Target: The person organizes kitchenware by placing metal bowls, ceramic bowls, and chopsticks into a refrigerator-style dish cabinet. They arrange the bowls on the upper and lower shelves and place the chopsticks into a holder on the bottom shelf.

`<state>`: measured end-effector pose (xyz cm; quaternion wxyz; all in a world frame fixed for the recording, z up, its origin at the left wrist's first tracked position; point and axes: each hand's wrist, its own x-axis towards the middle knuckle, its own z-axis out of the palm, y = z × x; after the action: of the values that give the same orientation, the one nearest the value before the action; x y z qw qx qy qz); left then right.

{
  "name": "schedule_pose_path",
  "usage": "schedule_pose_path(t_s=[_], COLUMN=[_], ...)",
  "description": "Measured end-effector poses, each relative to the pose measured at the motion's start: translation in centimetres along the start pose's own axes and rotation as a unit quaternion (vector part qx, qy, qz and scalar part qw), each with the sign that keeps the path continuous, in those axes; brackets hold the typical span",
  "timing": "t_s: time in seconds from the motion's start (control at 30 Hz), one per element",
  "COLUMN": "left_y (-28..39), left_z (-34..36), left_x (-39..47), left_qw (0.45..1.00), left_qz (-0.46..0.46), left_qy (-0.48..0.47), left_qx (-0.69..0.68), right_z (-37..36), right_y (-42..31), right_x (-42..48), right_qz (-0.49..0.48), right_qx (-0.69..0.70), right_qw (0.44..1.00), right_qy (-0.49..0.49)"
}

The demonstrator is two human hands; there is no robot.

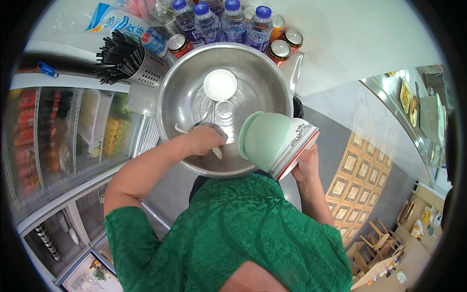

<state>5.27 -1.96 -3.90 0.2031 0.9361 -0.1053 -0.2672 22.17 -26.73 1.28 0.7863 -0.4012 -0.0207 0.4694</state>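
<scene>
A large stainless steel colander [224,166] with perforated sides lies before me, close against my body. My left hand [208,140] reaches down into it, its fingers closed around a small bunch of utensils. A thin metal handle [213,111] and pale utensil ends [217,152] stick out around the fingers; the rest is hidden by the hand. Farther in sits a round white piece [220,85], a small bowl or a ladle head. At the colander's right rim, my right hand [307,162] grips a tilted stack of pale green bowls [268,137] and patterned white bowls [297,146].
Behind the colander stand water bottles [233,23] and drink cans [280,50]. A perforated metal holder of black chopsticks [147,67] is at the left, beside a plastic packet [127,27]. A glass-fronted display fridge [73,127] is farther left. Wooden chairs [381,237] stand at lower right.
</scene>
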Motion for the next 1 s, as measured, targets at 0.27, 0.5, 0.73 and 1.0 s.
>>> schedule_pose_path(t_s=[0.27, 0.5, 0.73, 1.0], left_y=[-1.1, -0.5, 2.4, 10.8], left_z=[0.3, -4.4, -4.3, 13.0], left_x=[1.5, -1.0, -15.5, -33.8], left_qw=[0.980, 0.894, 0.294, 0.138], left_qz=[0.056, -0.063, -0.037, 0.053], left_qy=[0.150, 0.413, 0.588, 0.690], left_qx=[0.121, -0.164, -0.753, -0.708], right_z=[0.4, 1.6, 5.5, 16.7], right_y=[0.2, 0.0, 2.2, 15.5], right_x=[0.3, 0.4, 0.8, -3.6], right_qz=[0.002, -0.034, -0.004, 0.185], right_qx=[-0.007, -0.039, -0.142, -0.164], right_qw=[1.000, 0.999, 0.987, 0.956], right_qy=[0.015, 0.008, -0.071, -0.159])
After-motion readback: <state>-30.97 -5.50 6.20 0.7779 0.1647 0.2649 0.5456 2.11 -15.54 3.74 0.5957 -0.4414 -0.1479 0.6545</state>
